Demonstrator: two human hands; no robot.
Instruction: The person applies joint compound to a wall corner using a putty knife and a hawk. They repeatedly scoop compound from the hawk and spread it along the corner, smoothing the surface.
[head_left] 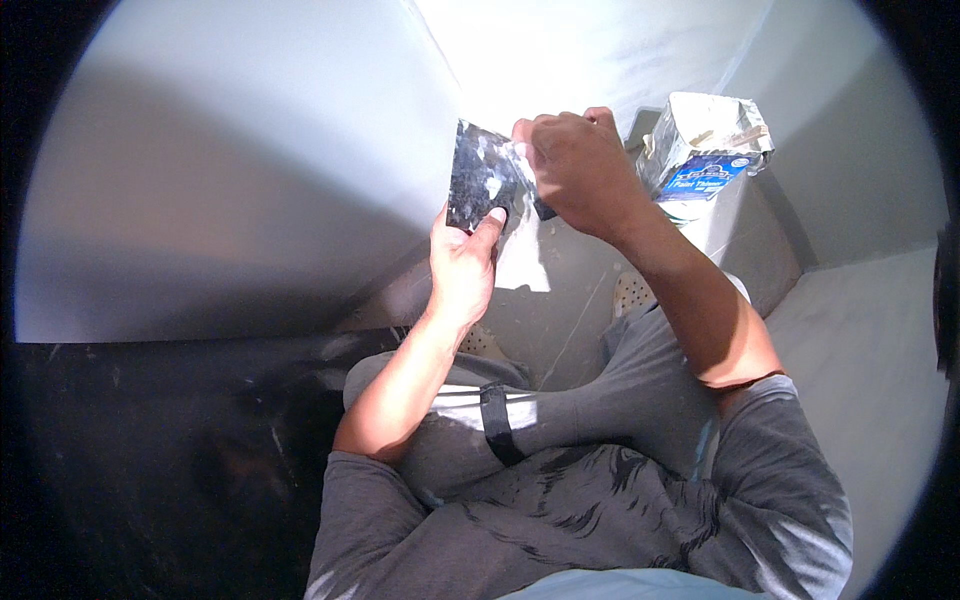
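Note:
My left hand (465, 265) grips a dark, flat rectangular plate (470, 170) by its lower edge, with the thumb on its face. White paste-like smears cover part of the plate, which is tilted up in front of me. My right hand (585, 170) is closed beside the plate's right side, with its back toward me. The fingers hide most of whatever it holds. A small dark edge (545, 209) shows below that hand, and I cannot tell which tool it belongs to.
An open-topped rectangular tin (700, 165) with a blue label and white smears stands at right, near a wall corner. A pale wall panel (230, 190) rises at left, another wall (850, 350) at right. My legs and perforated shoes (630, 292) are below on the grey floor (560, 330).

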